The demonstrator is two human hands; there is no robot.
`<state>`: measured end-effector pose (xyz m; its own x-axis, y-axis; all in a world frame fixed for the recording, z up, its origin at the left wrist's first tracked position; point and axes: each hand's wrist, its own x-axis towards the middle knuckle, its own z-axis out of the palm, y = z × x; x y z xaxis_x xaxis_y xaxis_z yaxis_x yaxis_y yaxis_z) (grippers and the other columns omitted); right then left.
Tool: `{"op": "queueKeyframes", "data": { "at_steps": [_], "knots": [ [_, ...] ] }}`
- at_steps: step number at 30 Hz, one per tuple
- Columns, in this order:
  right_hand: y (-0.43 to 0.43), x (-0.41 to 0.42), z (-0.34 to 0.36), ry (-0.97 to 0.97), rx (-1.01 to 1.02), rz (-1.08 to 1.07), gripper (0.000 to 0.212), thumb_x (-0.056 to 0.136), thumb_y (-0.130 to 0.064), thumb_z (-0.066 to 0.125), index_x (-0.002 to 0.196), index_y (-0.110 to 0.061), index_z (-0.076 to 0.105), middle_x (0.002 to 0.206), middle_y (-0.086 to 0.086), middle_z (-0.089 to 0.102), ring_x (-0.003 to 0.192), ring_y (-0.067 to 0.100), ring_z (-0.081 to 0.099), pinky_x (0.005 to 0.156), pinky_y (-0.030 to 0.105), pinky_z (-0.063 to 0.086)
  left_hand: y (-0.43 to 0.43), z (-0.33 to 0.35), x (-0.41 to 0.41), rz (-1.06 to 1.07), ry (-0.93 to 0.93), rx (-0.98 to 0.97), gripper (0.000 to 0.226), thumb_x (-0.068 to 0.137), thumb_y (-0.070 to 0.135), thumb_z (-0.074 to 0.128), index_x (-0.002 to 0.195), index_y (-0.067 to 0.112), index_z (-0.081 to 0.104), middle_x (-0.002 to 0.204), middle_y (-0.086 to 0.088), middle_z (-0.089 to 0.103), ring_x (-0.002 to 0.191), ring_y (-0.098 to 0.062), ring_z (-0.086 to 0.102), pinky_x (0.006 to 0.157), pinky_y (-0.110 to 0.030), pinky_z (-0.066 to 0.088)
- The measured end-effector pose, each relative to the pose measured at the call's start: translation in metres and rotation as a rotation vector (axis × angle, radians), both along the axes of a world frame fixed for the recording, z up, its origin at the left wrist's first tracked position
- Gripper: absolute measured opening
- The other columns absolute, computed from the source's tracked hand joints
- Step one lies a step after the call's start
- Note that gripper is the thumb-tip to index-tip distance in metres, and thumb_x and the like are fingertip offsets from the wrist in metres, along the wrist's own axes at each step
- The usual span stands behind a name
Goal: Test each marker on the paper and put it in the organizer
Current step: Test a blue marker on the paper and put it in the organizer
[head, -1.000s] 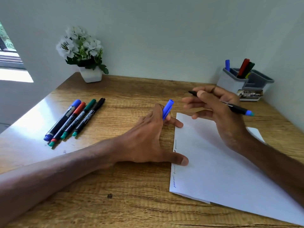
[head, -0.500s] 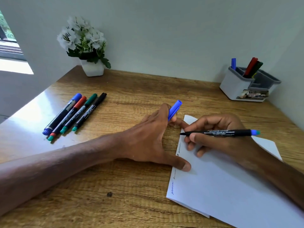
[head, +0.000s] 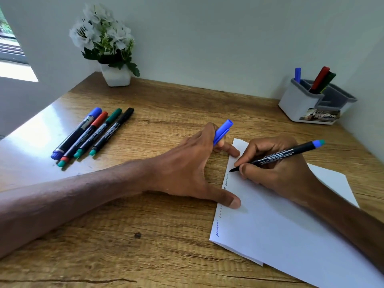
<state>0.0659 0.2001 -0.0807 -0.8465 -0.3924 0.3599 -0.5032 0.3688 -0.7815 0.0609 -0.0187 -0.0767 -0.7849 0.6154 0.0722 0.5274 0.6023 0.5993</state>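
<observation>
Fingers (head: 246, 159) of the right hand (head: 276, 173) clamp the marker (head: 279, 155), its tip touching the paper (head: 280, 225) near its left edge, mid-frame. The left hand (head: 187, 167) pinches the blue cap (head: 222, 132), its thumb pressing the paper. Four markers (head: 91, 134) lie upper left on the surface (head: 166, 235); the organizer (head: 299, 104) stands upper right.

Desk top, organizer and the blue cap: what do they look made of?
Desk top: wood or wood-look laminate, going by the even grain pattern. The finish is semi-gloss, since bright glare reflects off its left side. Organizer: probably moulded plastic, with smooth white walls and a grey rim. Blue cap, held in the left hand: likely plastic, smooth with a slight sheen.
</observation>
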Motion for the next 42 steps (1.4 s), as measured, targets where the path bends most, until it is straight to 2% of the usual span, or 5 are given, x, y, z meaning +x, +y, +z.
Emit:
{"op": "queueKeyframes", "data": {
  "at_steps": [5, 9, 25, 35, 42],
  "knots": [
    [0.0, 0.0002, -0.0007, 0.001, 0.015, -0.011, 0.022, 0.072, 0.03, 0.069, 0.067, 0.008, 0.073, 0.058, -0.003, 0.069, 0.049, 0.001, 0.057, 0.06, 0.004, 0.044, -0.0003, -0.0001, 0.0001, -0.004, 0.004, -0.001, 0.084, 0.062, 0.068, 0.085, 0.107, 0.033, 0.023, 0.133, 0.036, 0.043, 0.118, 0.009, 0.039, 0.098, -0.018, 0.036],
    [-0.0019, -0.0007, -0.0009, 0.049, 0.039, -0.021, 0.009, 0.069, 0.008, 0.073, 0.066, 0.0, 0.075, 0.061, -0.006, 0.07, 0.052, 0.002, 0.058, 0.057, 0.008, 0.043, -0.0006, 0.0015, 0.0006, -0.004, -0.002, -0.012, 0.084, 0.062, 0.068, 0.085, 0.107, 0.033, 0.022, 0.114, 0.054, 0.035, 0.11, 0.032, 0.028, 0.086, -0.003, 0.034],
    [0.0005, -0.0009, -0.0013, -0.005, 0.035, -0.062, 0.02, 0.075, 0.025, 0.07, 0.068, 0.006, 0.073, 0.055, -0.017, 0.067, 0.047, 0.0, 0.058, 0.052, 0.007, 0.04, 0.001, 0.0018, 0.0013, -0.03, 0.006, 0.002, 0.085, 0.064, 0.065, 0.085, 0.112, 0.026, 0.027, 0.137, 0.033, 0.045, 0.118, 0.009, 0.04, 0.096, -0.016, 0.036],
    [0.0016, -0.0009, -0.0014, -0.036, 0.009, -0.085, 0.018, 0.077, 0.024, 0.068, 0.07, 0.008, 0.072, 0.05, -0.016, 0.063, 0.041, 0.0, 0.054, 0.046, 0.005, 0.036, 0.0018, 0.0014, 0.0003, -0.016, -0.003, 0.006, 0.084, 0.064, 0.065, 0.085, 0.11, 0.027, 0.026, 0.121, 0.042, 0.042, 0.117, 0.025, 0.03, 0.088, -0.007, 0.034],
    [0.0013, -0.0004, -0.0011, -0.052, -0.001, -0.115, 0.017, 0.078, 0.022, 0.068, 0.071, 0.007, 0.072, 0.05, -0.014, 0.063, 0.038, 0.002, 0.052, 0.042, 0.007, 0.035, 0.0017, -0.0008, -0.0006, -0.005, 0.015, -0.02, 0.086, 0.062, 0.068, 0.084, 0.11, 0.026, 0.025, 0.13, 0.02, 0.045, 0.113, 0.003, 0.044, 0.085, -0.008, 0.037]
  ]
}}
